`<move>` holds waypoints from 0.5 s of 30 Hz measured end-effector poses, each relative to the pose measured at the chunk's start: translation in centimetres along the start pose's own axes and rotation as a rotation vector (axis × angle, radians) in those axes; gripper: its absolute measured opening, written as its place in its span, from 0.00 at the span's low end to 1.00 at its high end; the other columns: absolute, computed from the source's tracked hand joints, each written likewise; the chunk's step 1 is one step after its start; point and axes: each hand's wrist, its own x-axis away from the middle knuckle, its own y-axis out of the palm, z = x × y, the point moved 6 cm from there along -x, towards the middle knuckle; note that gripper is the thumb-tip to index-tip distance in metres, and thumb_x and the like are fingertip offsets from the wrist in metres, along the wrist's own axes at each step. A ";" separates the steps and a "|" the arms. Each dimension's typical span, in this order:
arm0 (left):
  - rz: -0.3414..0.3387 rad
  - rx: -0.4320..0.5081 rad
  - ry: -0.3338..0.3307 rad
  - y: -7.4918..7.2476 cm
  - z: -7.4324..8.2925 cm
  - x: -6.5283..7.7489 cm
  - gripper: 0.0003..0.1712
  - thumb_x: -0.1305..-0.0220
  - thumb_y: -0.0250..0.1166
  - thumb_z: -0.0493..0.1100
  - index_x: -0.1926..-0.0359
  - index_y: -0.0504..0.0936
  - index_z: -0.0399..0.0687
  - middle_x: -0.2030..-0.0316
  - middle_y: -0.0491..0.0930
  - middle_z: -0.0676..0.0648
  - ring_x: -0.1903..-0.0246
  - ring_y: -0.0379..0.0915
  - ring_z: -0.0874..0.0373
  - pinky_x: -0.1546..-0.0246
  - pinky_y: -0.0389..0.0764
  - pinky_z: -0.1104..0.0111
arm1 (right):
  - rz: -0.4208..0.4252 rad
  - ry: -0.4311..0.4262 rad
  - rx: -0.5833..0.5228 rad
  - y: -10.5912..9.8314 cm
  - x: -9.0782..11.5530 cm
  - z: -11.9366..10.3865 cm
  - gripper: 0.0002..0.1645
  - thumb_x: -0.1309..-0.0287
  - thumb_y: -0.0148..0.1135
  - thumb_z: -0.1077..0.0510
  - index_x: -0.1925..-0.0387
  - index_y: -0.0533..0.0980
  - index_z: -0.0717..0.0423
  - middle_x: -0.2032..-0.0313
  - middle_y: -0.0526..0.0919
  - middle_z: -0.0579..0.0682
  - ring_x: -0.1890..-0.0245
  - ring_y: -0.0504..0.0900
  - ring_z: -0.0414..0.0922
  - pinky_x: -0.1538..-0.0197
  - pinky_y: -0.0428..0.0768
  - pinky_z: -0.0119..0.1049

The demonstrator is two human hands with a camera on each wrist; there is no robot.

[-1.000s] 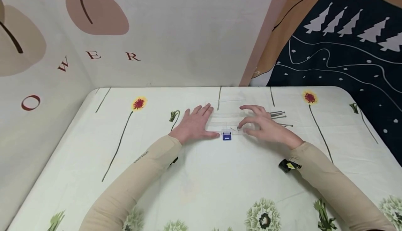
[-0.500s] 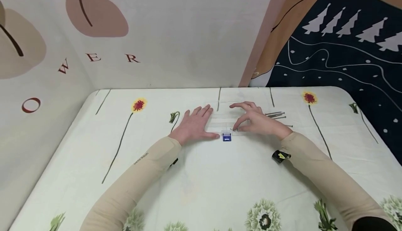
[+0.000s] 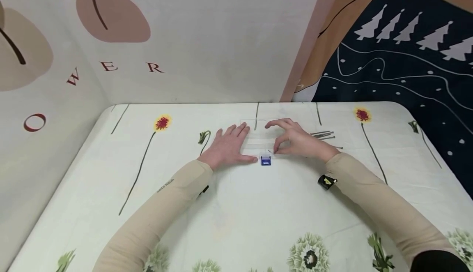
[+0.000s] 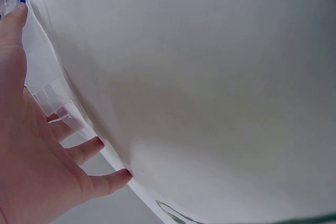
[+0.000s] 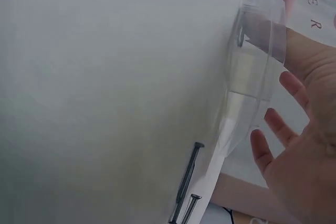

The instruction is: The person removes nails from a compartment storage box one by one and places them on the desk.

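Note:
A clear plastic box (image 3: 256, 140) with a blue latch (image 3: 266, 160) lies near the back of the table. Flat against its left end rests my left hand (image 3: 228, 145), fingers spread, thumb along the front edge by the latch; the left wrist view shows the thumb on the box wall (image 4: 44, 59). My right hand (image 3: 295, 141) reaches down into the right part, thumb and forefinger tips together, other fingers raised. A small nail (image 3: 269, 151) shows left of those fingertips. Through the wall, the right wrist view shows a nail (image 5: 241, 36) beside them; I cannot tell whether they pinch it.
Several long nails (image 3: 323, 134) lie on the cloth right of the box, partly behind my right hand. A white flowered cloth (image 3: 236, 206) covers the table. A pale printed hanging (image 3: 207, 58) rises behind the far edge, with a dark one (image 3: 391, 66) at right.
My right hand has moved left and lower into the box, and its thumb and forefinger have come together. The left hand has stayed in place.

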 end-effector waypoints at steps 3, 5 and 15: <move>-0.003 -0.001 -0.003 0.0 -0.1 0.0 0.61 0.45 0.53 0.79 0.23 0.44 0.48 0.24 0.42 0.46 0.28 0.40 0.45 0.35 0.48 0.41 | -0.006 -0.011 0.007 0.1 -0.2 -0.1 0.12 0.54 0.76 0.64 0.80 0.83 0.42 0.40 0.70 0.51 0.38 0.59 0.57 0.38 0.55 0.59; -0.005 0.005 -0.003 -0.1 -0.2 -0.1 0.61 0.45 0.53 0.79 0.23 0.44 0.48 0.24 0.42 0.47 0.28 0.40 0.45 0.35 0.47 0.41 | -0.012 -0.014 0.001 0.1 -0.2 -0.1 0.13 0.53 0.75 0.65 0.80 0.83 0.43 0.41 0.71 0.51 0.38 0.60 0.57 0.38 0.56 0.59; -0.013 0.020 -0.005 -0.1 0.0 0.1 0.61 0.46 0.53 0.79 0.23 0.44 0.49 0.24 0.42 0.47 0.28 0.40 0.45 0.34 0.47 0.41 | 0.001 0.033 -0.206 0.1 0.2 0.8 0.07 0.50 0.73 0.63 0.76 0.85 0.46 0.44 0.72 0.51 0.39 0.59 0.54 0.38 0.56 0.54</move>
